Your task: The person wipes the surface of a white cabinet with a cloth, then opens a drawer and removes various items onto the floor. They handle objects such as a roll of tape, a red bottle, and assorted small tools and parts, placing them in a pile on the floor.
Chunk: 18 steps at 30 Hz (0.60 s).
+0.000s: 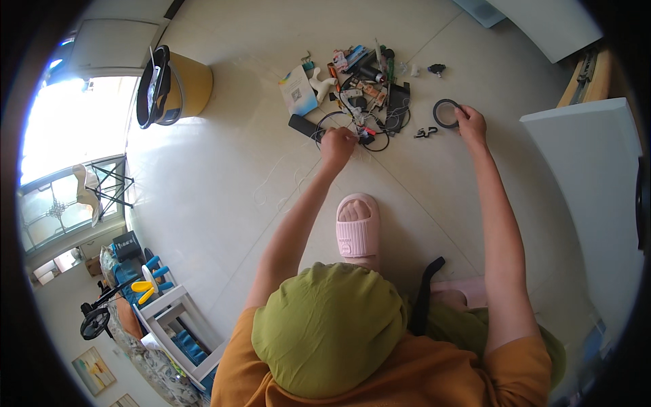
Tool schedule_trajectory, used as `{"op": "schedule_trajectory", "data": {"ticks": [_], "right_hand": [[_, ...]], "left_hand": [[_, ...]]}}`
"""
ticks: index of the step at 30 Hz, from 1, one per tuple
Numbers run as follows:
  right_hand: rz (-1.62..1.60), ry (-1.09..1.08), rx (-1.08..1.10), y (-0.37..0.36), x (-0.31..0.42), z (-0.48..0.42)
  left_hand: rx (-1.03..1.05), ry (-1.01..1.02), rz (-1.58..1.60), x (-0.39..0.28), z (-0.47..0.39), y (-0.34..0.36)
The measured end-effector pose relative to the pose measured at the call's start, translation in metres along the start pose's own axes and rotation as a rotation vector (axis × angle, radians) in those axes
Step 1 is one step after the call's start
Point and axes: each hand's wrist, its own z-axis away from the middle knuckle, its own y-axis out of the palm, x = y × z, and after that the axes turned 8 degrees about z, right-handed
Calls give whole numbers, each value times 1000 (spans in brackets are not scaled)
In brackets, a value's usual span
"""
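Note:
My right hand (pixel 472 124) grips the edge of a roll of black tape (pixel 436 113) over the floor. My left hand (pixel 338 146) is at the near edge of a heap of small odds and ends, fingers bent among cables; whether they pinch anything is hidden. Around it lie a black cable (pixel 379 150), a dark flat bar (pixel 303 126) and thin white string (pixel 260 185). Farther into the heap are a white branched piece (pixel 321 84), an orange pen-like item (pixel 332 71) and a black flat pouch or case (pixel 396 108). A printed card (pixel 296 91) rests at its left side.
Small black clips (pixel 426 133) and a dark small fitting (pixel 436 69) lie on the tiles right of the heap. A yellow bucket (pixel 196 86) with a black rim stands left. An open drawer (pixel 585 114) juts in at right. My pink slipper (pixel 358 234) is in front.

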Motion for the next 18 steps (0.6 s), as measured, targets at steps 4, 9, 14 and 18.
{"op": "schedule_trajectory", "data": {"ticks": [4, 9, 14, 18], "right_hand": [[-81, 37, 40, -1, 27, 8], [-146, 76, 69, -13, 35, -5], [-191, 77, 105, -11, 30, -16], [-206, 125, 141, 0, 29, -21]], "left_hand": [[74, -304, 558, -12, 25, -74], [-139, -241, 695, -69, 88, -245], [-566, -122, 843, -38, 163, -393], [-719, -90, 866, -16, 217, -472]]}}
